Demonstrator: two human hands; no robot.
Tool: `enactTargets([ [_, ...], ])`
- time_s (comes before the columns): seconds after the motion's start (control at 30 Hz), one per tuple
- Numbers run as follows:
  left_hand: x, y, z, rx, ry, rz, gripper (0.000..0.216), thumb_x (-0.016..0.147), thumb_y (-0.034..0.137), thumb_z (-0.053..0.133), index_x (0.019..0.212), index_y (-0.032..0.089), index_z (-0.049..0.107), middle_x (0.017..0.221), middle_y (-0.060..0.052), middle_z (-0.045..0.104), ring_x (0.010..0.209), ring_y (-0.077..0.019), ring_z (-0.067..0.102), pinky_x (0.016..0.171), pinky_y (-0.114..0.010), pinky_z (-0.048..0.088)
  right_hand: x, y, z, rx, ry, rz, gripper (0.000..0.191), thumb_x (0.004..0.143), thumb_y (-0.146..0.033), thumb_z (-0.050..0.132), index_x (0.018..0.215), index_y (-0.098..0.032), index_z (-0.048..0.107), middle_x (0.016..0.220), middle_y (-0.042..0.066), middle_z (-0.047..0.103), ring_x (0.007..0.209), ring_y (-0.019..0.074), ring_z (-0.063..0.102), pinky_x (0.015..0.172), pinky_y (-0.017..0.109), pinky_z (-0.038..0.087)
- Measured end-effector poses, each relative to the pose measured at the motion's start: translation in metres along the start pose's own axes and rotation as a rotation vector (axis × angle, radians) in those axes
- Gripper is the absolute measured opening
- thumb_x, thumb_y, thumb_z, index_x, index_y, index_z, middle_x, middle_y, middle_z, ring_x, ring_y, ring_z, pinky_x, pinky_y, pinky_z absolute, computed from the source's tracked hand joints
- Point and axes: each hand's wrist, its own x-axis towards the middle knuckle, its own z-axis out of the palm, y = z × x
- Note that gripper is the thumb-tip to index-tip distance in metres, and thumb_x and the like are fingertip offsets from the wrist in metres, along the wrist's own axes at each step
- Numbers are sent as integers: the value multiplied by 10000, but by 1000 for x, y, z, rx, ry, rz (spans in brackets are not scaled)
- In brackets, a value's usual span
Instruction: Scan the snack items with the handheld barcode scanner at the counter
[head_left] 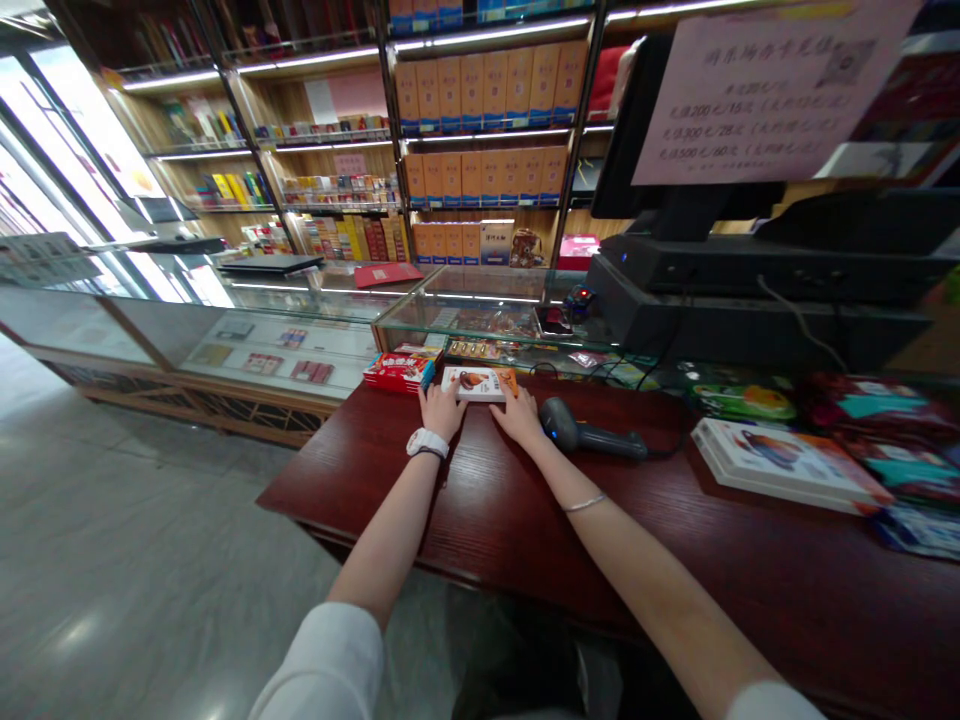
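Both my hands rest on a dark red wooden counter (487,500) at a white and orange flat box (478,383). My left hand (441,408), with a white watch on the wrist, touches the box's left end with its fingers stretched out. My right hand (517,415), a thin bracelet on its wrist, lies flat against the box's right end, fingers spread. A red box (399,371) lies just left of the white one. A grey barcode scanner (589,432) lies on the counter just right of my right hand.
A glass display case (480,315) stands behind the boxes, with a longer glass counter (247,320) to the left. A black register with a screen (720,270) sits at the right. Flat books and colourful packets (787,460) lie at the far right. Stocked shelves (480,130) line the back wall.
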Motion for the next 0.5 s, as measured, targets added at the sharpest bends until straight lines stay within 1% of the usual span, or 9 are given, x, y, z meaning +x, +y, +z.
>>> enactTargets([
  [0.13,4,-8,-4,-38,69,19,495,904,380,604,1380,251,559,1141,-154,686,1177,-302,586,1153,-552,270,-1,-1,1,89,98,-68,635,848,-271,571,1458,-159,442,1440,202,448,1346,327,439,1110,467,354],
  [0.27,9,-13,-7,-119,223,47,492,906,368,610,1382,256,560,1176,-155,665,1189,-313,581,1141,-557,302,-5,-8,-5,175,239,-129,668,830,-195,547,1484,-179,408,1509,183,366,1402,328,382,1125,479,359],
  [0.4,15,-11,-7,-237,383,109,503,899,358,622,1386,245,560,1223,-157,648,1269,-325,526,1110,-504,375,-11,-16,-23,199,380,-196,708,836,-141,509,1522,-203,344,1595,151,240,1447,315,316,1149,478,343],
  [0.5,16,-4,-9,-311,440,150,486,910,374,604,1379,254,563,1262,-138,639,1315,-316,491,1103,-484,397,-16,-18,-43,177,428,-200,711,845,-138,495,1531,-215,325,1620,129,190,1476,315,255,1165,491,324],
])
